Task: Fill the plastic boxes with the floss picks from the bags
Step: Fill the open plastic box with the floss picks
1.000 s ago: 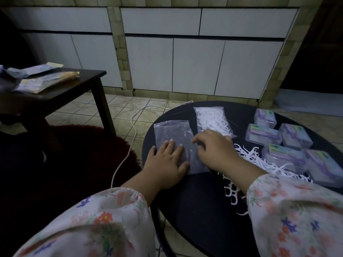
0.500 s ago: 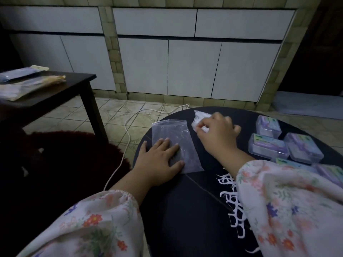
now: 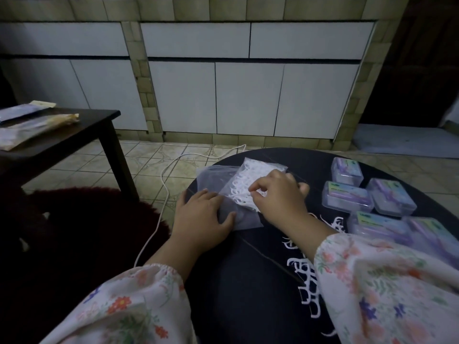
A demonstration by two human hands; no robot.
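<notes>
Pinching full bag (image 3: pixel 250 180) of floss picks at centre of frame, right hand (image 3: pixel 278 197) with thumb and forefinger closed on thin film near its lower edge. Lying partly over flat, near-empty bag (image 3: pixel 216 180) just left of it, overlapping. Pressing left hand (image 3: pixel 203 217) palm-down on that flat bag, fingers spread and flat, clamping nothing, only pinning film to round dark tabletop (image 3: pixel 248 281).

Judging full bag as light, soft, limp and slippery: film crumpling under fingers, contents shifting as loose mass. Taking hold best at a corner or along seal strip at top edge, not mid-panel, where picks bunch and poke. Cannot tell whether seal is open.

Scattering across lower right of frame: loose floss picks (image 3: pixel 305 276), white, tiny, stiff, springy, prone to tangling by their bows. Partly hiding under right sleeve. Gathering in small bunches likely easier than single picks.

Sitting at right of frame: plastic boxes (image 3: pixel 347 197), five showing, clear, rigid, lids apparently closed, purple-green labels inside. Looking light and likely to skid on smooth tabletop when lid is pried, so needing one hand to steady. Cannot tell how full each is.

Judging task as mid-way: picks already out on tabletop, one bag nearly spent, another untouched in content.
</notes>
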